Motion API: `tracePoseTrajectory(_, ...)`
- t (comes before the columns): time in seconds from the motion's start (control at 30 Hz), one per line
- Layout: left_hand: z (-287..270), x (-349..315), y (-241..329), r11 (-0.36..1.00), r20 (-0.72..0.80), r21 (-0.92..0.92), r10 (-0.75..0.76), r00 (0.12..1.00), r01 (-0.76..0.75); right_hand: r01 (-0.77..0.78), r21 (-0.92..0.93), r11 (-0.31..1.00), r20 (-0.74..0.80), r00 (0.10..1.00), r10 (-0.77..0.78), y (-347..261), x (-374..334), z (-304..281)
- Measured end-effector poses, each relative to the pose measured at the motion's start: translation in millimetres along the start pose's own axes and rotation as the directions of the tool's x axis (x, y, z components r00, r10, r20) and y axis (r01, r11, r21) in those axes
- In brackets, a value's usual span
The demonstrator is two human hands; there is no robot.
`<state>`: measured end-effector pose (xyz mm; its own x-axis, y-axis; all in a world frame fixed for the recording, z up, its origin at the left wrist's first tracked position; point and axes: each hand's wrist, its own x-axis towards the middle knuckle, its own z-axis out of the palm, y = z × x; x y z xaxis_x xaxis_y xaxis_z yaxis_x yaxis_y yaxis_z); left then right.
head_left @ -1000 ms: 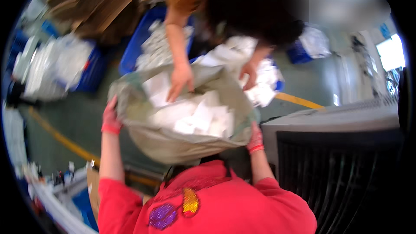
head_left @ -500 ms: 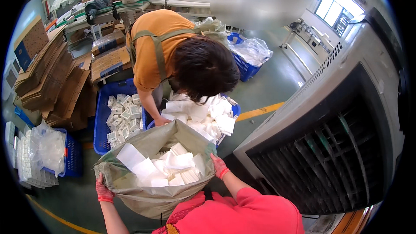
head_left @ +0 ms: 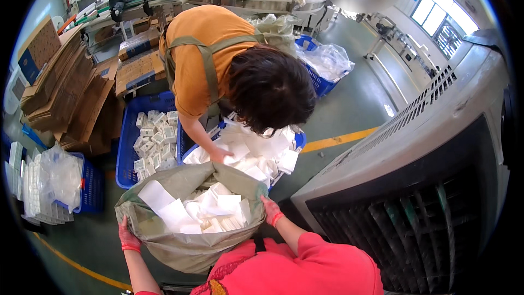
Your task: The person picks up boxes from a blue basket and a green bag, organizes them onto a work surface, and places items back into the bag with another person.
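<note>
A large grey-green woven sack (head_left: pixel 185 251) stands with its mouth spread wide in front of me. Loose white paper sheets and stacks (head_left: pixel 218 210) lie inside it. My left hand (head_left: pixel 130 235), in a thin reddish glove, grips the sack's left rim. On the right rim, my right hand (head_left: pixel 272 210) is closed round the fabric in a matching glove. Just beyond the sack, a co-worker in an orange top (head_left: pixel 210 49) bends over a blue basket (head_left: pixel 301 140) heaped with white paper pieces (head_left: pixel 251 147). One of that person's hands (head_left: pixel 220 154) reaches into the heap.
A blue crate (head_left: pixel 121 155) of small white boxes stands beyond the sack, left of the paper basket. Flattened cardboard boxes (head_left: pixel 71 87) lean at the left, above a plastic-covered stack (head_left: pixel 60 180). A large grey machine with a dark grille (head_left: pixel 393 229) crowds my right side.
The co-worker's hand has moved from the sack's far rim to the paper heap. My hands keep their hold on the sack, while the view has shifted slightly.
</note>
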<state>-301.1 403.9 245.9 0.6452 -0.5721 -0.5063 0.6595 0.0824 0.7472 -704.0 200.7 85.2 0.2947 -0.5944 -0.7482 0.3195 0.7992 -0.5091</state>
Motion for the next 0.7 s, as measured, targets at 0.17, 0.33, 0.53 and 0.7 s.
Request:
tracePoseTrajectory(0.17, -12.7, 8.5, -4.8, 1.0, 0.067, -0.019, 0.017, 0.998, -0.015, -0.048, -0.085, 0.995, -0.135, 0.99, 0.036, -17.6, -13.7, 23.2)
tracePoseTrajectory(0.33, -6.3, 6.0, -2.6, 0.995, -0.069, 0.088, 0.048, 0.996, -0.042, -0.062, 0.04, 0.997, 0.074, 0.996, 0.059, -1.7, 6.9, 1.4)
tracePoseTrajectory(0.53, 4.4, -3.9, 2.7, 1.0, -0.095, 0.022, -0.01, 0.995, 0.012, -0.101, 0.05, 0.994, 0.0, 0.995, 0.101, -6.5, -2.8, 8.2)
tracePoseTrajectory(0.7, -2.8, 14.7, -1.8, 0.989, -0.077, 0.145, 0.003, 0.997, 0.008, -0.05, 0.08, 0.996, 0.069, 0.997, 0.044, 5.5, 11.0, -12.5)
